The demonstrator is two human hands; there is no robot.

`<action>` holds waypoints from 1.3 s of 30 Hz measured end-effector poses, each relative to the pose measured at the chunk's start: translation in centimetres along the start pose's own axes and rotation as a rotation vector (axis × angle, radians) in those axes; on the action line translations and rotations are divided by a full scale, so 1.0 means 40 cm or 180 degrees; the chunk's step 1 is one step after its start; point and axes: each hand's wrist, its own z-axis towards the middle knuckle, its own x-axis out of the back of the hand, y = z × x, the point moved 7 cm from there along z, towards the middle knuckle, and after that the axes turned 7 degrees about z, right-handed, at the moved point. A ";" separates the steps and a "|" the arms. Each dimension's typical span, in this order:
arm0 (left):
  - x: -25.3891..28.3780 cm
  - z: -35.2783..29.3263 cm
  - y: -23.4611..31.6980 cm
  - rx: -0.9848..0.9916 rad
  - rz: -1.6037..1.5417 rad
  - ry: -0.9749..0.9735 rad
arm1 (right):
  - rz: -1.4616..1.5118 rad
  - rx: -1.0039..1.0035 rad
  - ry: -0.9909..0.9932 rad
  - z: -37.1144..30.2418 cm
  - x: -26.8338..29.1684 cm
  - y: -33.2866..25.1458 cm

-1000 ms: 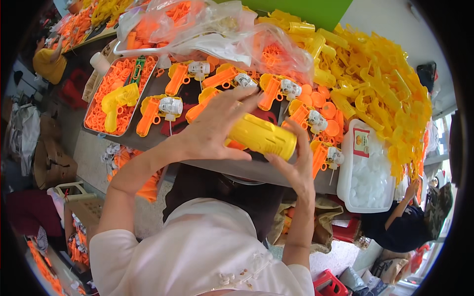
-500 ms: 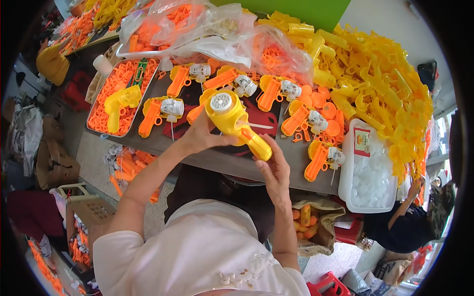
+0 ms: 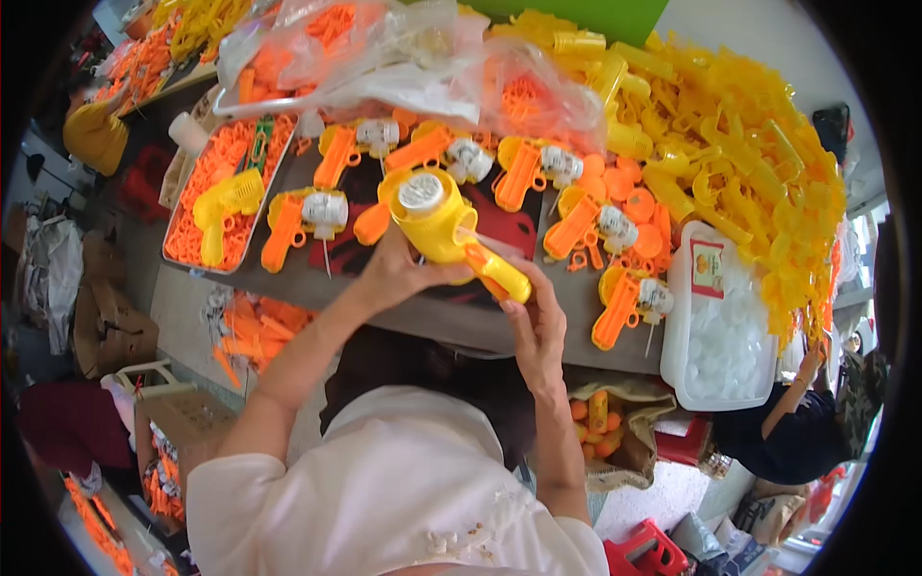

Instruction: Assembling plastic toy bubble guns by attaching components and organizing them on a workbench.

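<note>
Both of my hands hold a yellow toy gun (image 3: pixel 440 233) above the table's front edge. Its round white-grey end points up toward me, and a thin pale rod and an orange trigger show at its side. My left hand (image 3: pixel 392 273) wraps the body from below, its fingers partly hidden behind it. At the grip's lower end, my right hand (image 3: pixel 540 315) is closed with the thumb beneath. Around them lie several part-built toy guns with orange grips and white-clear mechanisms, among them one at the left (image 3: pixel 285 230) and one at the right (image 3: pixel 615 307).
A metal tray (image 3: pixel 227 265) of small orange parts, with a yellow gun body (image 3: pixel 223 213) on top, stands left. A white tub (image 3: pixel 677 370) of clear caps sits right. Behind rise plastic bags (image 3: pixel 403 67) and a yellow parts heap (image 3: pixel 730 163). Another person (image 3: pixel 788 432) is at far right.
The toy gun has tilted slightly, so its round end looks more upward. Both hands keep their hold, and the whole view has shifted a little.
</note>
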 end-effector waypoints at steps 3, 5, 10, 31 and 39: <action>0.010 0.019 0.056 -0.0625 -0.0671 -0.0305 | -0.0220 0.0421 0.0034 0.007 -0.009 -0.021; 0.029 0.020 0.062 -0.0646 -0.0609 -0.0311 | -0.0474 0.0510 -0.0036 0.019 -0.024 -0.021; 0.043 0.020 0.001 -0.0160 -0.0168 -0.0294 | -0.0596 0.0353 0.0146 0.025 -0.019 -0.002; 0.847 0.034 0.038 0.0495 0.5214 0.2287 | -0.0644 -0.0174 0.0773 -0.003 0.087 0.155; 0.159 -0.016 0.011 -0.0947 0.4181 -0.0106 | -0.0432 -0.0409 0.0562 0.050 0.096 0.111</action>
